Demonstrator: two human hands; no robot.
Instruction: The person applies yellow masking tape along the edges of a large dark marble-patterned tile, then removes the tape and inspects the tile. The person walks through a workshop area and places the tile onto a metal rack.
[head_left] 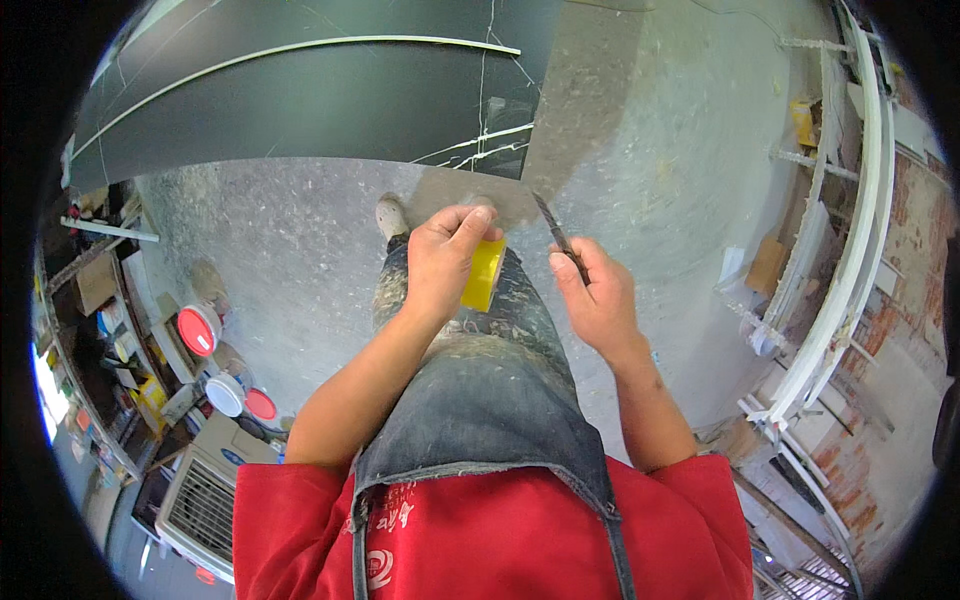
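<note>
My left hand [447, 255] is closed, thumb and fingers together, on a glossy yellow piece [484, 275] that looks like a roll of tape. It hangs below the fingertips in front of my apron [480, 390]. To the right, my right hand [597, 295] grips a slender dark knife-like tool [562, 238], its narrow tip pointing up and away from me. The tip is apart from the yellow piece. Beyond both hands lies the corner of a large dark, white-veined slab [330, 105]; neither hand touches it.
A pale strip [350, 42] lies along the slab. Buckets with a red lid [199, 330] and a white lid [225, 394] stand left, near a vented appliance [205, 500] and cluttered shelves. A white metal frame [850, 260] runs along the right. The concrete floor [690, 170] is stained.
</note>
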